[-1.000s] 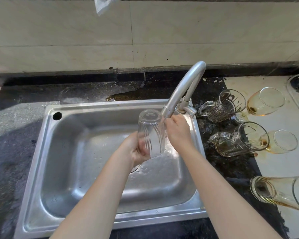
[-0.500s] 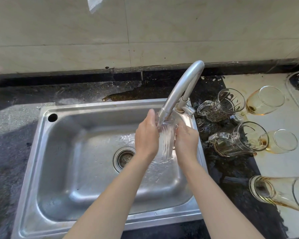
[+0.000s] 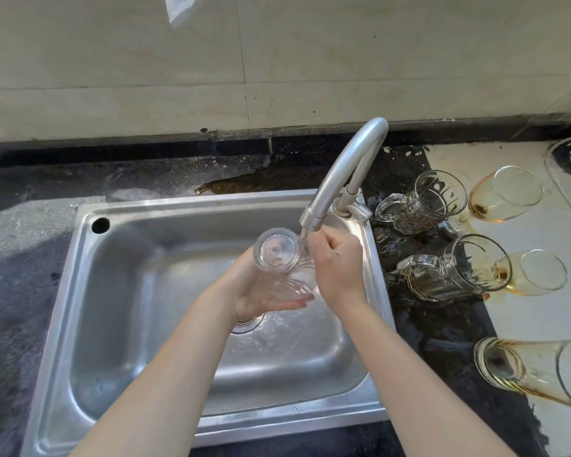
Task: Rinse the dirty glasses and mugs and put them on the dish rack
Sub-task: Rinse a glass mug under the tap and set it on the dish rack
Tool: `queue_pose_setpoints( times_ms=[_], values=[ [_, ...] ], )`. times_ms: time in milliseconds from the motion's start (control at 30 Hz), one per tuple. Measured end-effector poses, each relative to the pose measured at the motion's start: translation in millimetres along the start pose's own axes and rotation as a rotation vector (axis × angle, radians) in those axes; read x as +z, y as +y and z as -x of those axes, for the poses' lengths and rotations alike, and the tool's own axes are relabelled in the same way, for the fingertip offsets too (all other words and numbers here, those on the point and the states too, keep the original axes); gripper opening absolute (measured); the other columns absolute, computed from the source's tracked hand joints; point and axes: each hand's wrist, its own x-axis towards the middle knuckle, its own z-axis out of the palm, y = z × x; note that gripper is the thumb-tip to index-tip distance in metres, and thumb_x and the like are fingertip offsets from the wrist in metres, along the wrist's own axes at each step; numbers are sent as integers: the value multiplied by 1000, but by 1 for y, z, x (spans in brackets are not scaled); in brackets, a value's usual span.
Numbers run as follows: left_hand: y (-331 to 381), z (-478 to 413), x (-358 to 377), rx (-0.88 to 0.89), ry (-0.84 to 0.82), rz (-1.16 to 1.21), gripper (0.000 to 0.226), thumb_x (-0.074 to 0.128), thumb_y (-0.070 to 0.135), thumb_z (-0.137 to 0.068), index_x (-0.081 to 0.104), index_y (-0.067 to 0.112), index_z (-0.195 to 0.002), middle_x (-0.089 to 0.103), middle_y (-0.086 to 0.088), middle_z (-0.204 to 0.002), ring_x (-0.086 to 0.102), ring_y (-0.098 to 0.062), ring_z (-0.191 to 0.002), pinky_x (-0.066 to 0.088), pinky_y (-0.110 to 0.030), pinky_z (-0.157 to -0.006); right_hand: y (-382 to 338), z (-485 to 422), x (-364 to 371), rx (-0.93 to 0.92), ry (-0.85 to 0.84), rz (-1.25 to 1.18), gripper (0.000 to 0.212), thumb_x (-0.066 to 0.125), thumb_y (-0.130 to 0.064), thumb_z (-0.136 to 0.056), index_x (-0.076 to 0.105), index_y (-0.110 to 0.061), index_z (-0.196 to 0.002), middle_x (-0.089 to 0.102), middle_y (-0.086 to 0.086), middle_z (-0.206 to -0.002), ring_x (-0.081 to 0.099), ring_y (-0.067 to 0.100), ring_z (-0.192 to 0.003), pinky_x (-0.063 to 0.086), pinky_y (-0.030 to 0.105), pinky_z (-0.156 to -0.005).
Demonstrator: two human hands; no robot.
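Beside the sink (image 3: 211,203), your counter (image 3: 444,328) carries two mugs (image 3: 421,202) and three stained glasses (image 3: 505,194); your left hand (image 3: 261,291) and right hand (image 3: 338,268) clasp one clear glass (image 3: 279,250).

no readable text, no labels, no brands, no numbers anywhere

The sink (image 3: 211,206) is brushed stainless steel with a satin sheen, wet in the basin. At its back right corner the tap (image 3: 340,166) is duller, matt silvery metal. Over the basin the tumbler (image 3: 279,255) is clear ribbed glass, wet and glinting. Right of the sink, the far mug (image 3: 422,206) and near mug (image 3: 449,275) are clear patterned pressed glass. Beyond them the wine glass (image 3: 505,196) is smooth and amber-stained. The desk (image 3: 30,232) is dark speckled stone, glossy where wet. Behind the sink, the wall (image 3: 112,61) is pale smooth tile.
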Motion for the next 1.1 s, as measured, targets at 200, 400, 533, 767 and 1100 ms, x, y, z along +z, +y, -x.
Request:
queue_pose_setpoints(
  times_ms=[200,400,533,767,1100],
  values=[
    [-7,0,-1,-102,-171,142,55,65,42,-86,57,11,-130,56,-16,-129,57,-38,-116,46,-60,-95,12,7,-4,-181,-44,128,41,49,-29,-81,40,-8,-47,38,-6,-47,36,12,-57,30,24,-53],
    [-14,1,2,-26,-36,136,53,73,40,-75,63,4,-113,66,-17,-93,62,-32,-88,50,-45,-89,-4,4,-24,107,-121,-167,25,55,-14,-80,53,-12,-56,46,-4,-57,43,7,-60,37,17,-62],
    [-23,5,5,86,108,-39,40,78,32,-65,71,11,-98,71,-9,-84,69,-22,-68,54,-32,-66,4,-21,-43,150,65,345,8,56,-12,-88,61,-13,-82,59,-1,-80,52,13,-72,41,30,-69],
    [-32,11,2,398,333,-472,48,87,25,-61,64,19,-103,73,7,-88,67,-4,-78,46,-22,-70,-1,-60,-53,71,-192,1268,21,46,-10,-97,55,-4,-114,57,14,-116,60,34,-104,43,36,-75],
    [-35,5,0,441,296,-536,62,88,30,-52,60,31,-108,72,18,-99,65,3,-92,44,-26,-85,-16,-76,-53,-14,-374,1465,28,48,0,-91,54,-6,-117,57,13,-118,59,32,-108,45,36,-79]
  ],
)
